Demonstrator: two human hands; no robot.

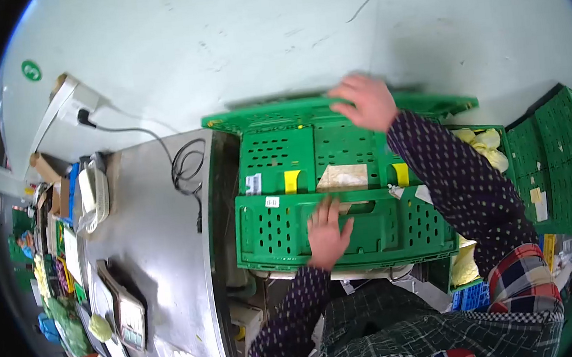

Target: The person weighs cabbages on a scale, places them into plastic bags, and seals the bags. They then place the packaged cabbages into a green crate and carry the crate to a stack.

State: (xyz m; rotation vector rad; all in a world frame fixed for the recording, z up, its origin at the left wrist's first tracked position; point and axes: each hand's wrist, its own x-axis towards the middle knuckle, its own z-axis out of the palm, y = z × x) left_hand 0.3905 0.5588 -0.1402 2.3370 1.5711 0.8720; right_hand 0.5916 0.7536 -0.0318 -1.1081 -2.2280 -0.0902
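Note:
A green folding plastic crate (338,142) lies in front of me. Its near side panel (274,238) is folded inward, and its far side panel (273,114) stands up along the wall. My left hand (328,233) rests flat on the near panel beside the handle slot, fingers spread. At the far panel's top edge is my right hand (365,102), slightly blurred, with its fingers apart. A brown paper label (344,175) and yellow tabs (291,181) show inside the crate.
To the left, a metal table (170,265) carries a black cable (188,164) and a weighing scale (131,317). Stacked green crates (559,159) stand at right. Pale wrapped vegetables (486,145) sit in a crate nearby. A white wall (272,35) closes off the back.

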